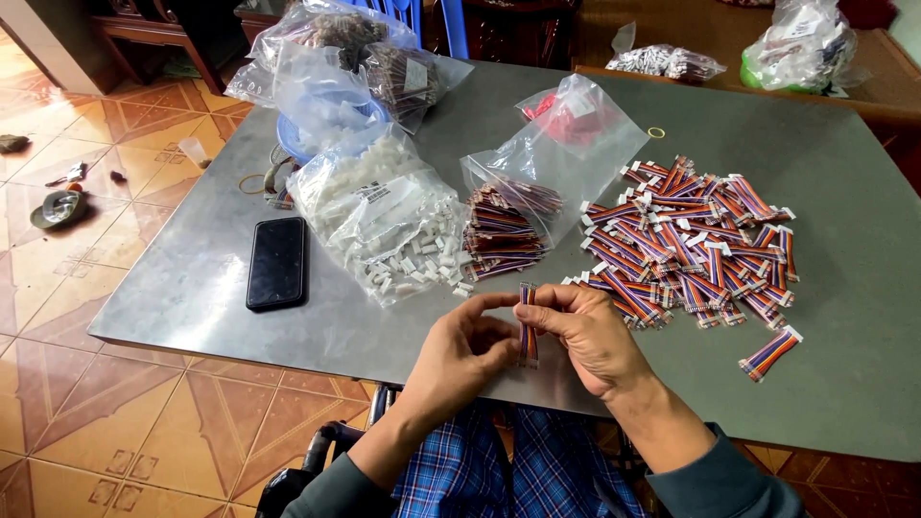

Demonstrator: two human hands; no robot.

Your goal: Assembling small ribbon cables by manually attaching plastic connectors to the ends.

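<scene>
A short multicoloured ribbon cable (528,326) stands upright between my two hands near the front edge of the grey table (192,278). My left hand (470,345) pinches it from the left, and my right hand (585,331) grips its upper end from the right. To the right lies a big heap of similar ribbon cables with white connectors (696,240). One such cable (769,353) lies apart at the right. A neat stack of bare ribbon cables (501,233) spills from a clear bag. Small white plastic connectors (422,264) spill from another clear bag.
A black phone (277,262) lies face up at the left. Clear bags fill the back: white parts (369,197), red parts (576,120), dark parts (403,82), and a blue bowl (297,139). More bags (801,43) sit on a wooden surface behind. Tiled floor lies left.
</scene>
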